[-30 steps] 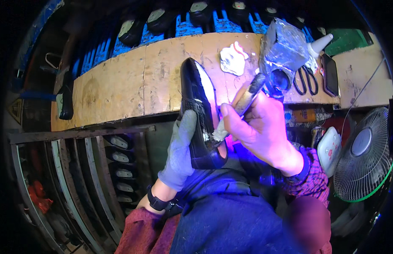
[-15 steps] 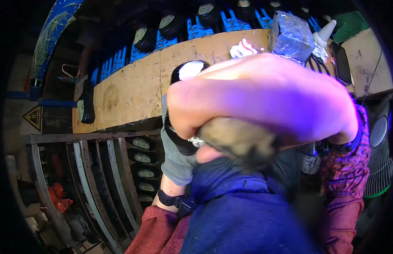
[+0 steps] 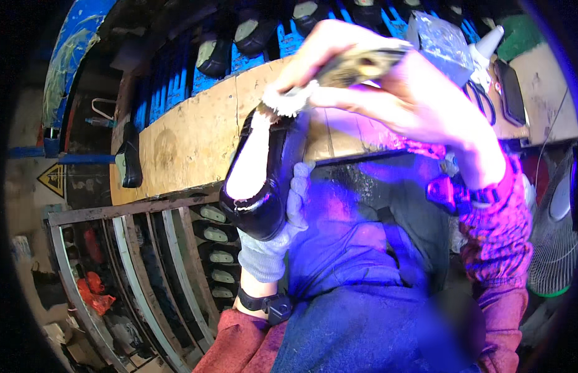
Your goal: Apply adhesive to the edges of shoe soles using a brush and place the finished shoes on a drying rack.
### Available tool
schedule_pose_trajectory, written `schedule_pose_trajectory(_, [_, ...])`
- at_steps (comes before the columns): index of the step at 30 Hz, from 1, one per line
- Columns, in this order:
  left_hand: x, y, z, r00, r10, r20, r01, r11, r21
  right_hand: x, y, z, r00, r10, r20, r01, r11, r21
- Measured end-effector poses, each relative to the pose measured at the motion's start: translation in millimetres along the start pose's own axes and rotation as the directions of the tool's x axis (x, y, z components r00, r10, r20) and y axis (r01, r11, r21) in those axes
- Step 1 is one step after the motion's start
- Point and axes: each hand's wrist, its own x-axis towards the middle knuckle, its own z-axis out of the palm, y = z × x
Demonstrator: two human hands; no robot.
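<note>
In my left hand [image 3: 298, 202], which wears a grey glove, a black shoe [image 3: 259, 219] is held bottom up. Its underside is bright white along the middle, and the gloved fingers curl around its right side. Above its far end, my right hand [image 3: 398, 102] is bare and grips a brush [image 3: 290, 103] with pale bristles and a stained, worn handle. The bristles meet the far end of the shoe's underside. Motion smears the right hand a little.
Beyond my hands runs a tan workbench [image 3: 177, 146] with a single shoe [image 3: 130, 158] at its left end. Behind it, several upturned shoes line a blue rack [image 3: 242, 60]. A wrapped block [image 3: 439, 46], a white nozzle [image 3: 488, 45] and a phone [image 3: 510, 93] lie right. Lower left stands a metal rack [image 3: 124, 217].
My right hand has swung up and away with the brush, from low across the shoe to its far end. The white underside of the shoe now shows.
</note>
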Motion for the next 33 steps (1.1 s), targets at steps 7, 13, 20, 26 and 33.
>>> schedule_pose_trajectory(7, [55.1, 21.1, -71.8, 0.668, -0.679, 0.305, 0.283, -0.147, -0.948, -53.2, -17.2, -8.9, 0.897, 0.252, -0.363, -0.257, 0.966, 0.037])
schedule_pose_trajectory(13, [182.2, -51.3, -191.4, 0.945, -0.167, -0.281, 0.278, 0.863, 0.421, -84.1, -2.2, -37.9, 0.836, 0.325, -0.443, -0.319, 0.943, 0.09])
schedule_pose_trajectory(20, [338.2, -133.4, -220.5, 0.941, -0.296, -0.163, 0.27, 0.367, 0.89, -77.2, 21.0, -46.5, 0.783, 0.341, -0.521, -0.391, 0.92, 0.015])
schedule_pose_trajectory(26, [366.1, -165.5, -204.3, 0.804, -0.581, -0.124, 0.338, 0.274, 0.9, -80.1, 31.8, -54.3, 0.746, 0.425, -0.512, -0.483, 0.876, 0.023])
schedule_pose_trajectory(33, [259.6, -179.9, -349.6, 0.832, 0.218, -0.511, 0.492, 0.138, 0.86, -91.1, 41.8, -54.6, 0.775, 0.38, -0.505, -0.407, 0.911, 0.06])
